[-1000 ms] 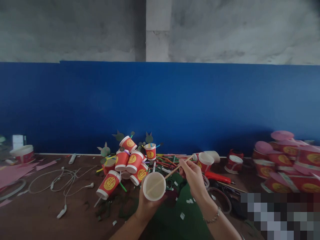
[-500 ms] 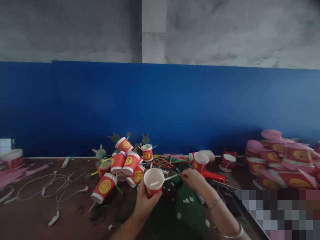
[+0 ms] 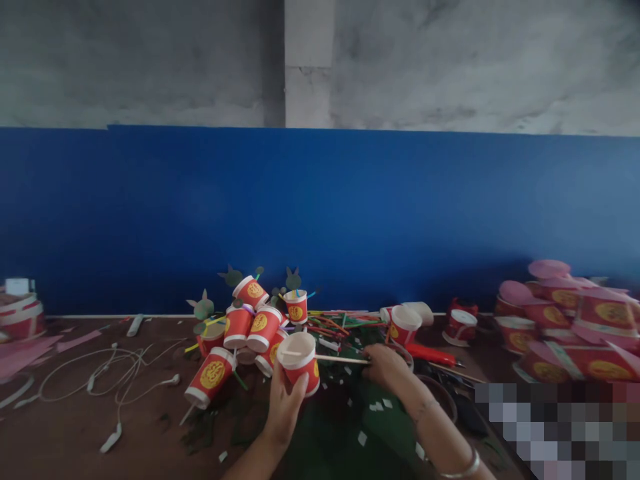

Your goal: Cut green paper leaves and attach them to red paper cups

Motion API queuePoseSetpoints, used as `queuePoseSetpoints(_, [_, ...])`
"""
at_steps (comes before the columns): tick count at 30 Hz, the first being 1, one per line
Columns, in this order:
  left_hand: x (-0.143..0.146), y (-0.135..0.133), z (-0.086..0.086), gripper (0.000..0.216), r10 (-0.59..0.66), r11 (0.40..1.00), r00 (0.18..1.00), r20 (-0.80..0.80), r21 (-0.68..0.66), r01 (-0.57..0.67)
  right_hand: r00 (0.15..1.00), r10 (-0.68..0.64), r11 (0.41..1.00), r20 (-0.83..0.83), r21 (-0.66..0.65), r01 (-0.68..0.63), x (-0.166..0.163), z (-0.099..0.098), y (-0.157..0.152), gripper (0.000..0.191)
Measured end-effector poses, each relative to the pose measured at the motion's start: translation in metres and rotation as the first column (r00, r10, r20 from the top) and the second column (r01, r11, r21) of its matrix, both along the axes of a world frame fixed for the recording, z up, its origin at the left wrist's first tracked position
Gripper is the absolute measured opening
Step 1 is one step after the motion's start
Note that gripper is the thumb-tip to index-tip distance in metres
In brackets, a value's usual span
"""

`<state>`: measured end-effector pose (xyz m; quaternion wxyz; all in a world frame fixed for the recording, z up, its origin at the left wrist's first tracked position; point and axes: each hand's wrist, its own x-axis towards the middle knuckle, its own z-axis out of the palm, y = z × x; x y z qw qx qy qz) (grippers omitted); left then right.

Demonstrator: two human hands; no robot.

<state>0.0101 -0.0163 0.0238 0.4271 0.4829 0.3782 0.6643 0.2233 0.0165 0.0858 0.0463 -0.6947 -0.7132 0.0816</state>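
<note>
My left hand grips a red paper cup with a white rim and a yellow round print, its mouth tilted up. A thin pale stick runs through the cup's right wall near the rim, and a length of it shows inside. At the stick's outer end, the fingers of my right hand are closed on it. To the left of the held cup, a pile of similar cups carries colored straws and green paper animal heads.
Colored straws lie behind my hands. A red-handled tool and an upright cup are at right, beyond them stacked cups with pink paper. White earphones spread at left. Paper scraps dot the table; a blue panel stands behind.
The cup has tipped and turned in my left hand, showing more of its side. The stick now reaches farther across the cup's inside, and my right hand is slightly lower and farther right.
</note>
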Motion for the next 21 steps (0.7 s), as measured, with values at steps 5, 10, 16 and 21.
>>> queuePoseSetpoints(5, [0.000, 0.001, -0.001, 0.062, 0.057, 0.998, 0.997, 0.054, 0.000, -0.057, 0.881, 0.261, 0.948, -0.395, -0.069, -0.311, 0.020, 0.035, -0.020, 0.047])
queuePoseSetpoints(10, [0.003, -0.001, -0.004, 0.063, 0.011, 0.999, 0.999, 0.039, 0.049, -0.013, 0.712, 0.243, 0.944, -0.659, -0.010, -0.331, 0.029, 0.067, -0.037, 0.056])
queuePoseSetpoints(16, [0.008, -0.009, -0.007, 0.062, -0.003, 0.979, 0.989, -0.146, 0.199, 0.032, 0.739, 0.435, 0.896, -0.515, 0.323, -0.303, -0.035, 0.074, -0.060, 0.024])
queuePoseSetpoints(21, [0.007, -0.010, -0.005, 0.061, 0.016, 0.959, 0.983, -0.184, 0.282, 0.037, 0.747, 0.639, 0.720, -0.185, 0.486, -0.495, -0.079, 0.069, -0.081, 0.014])
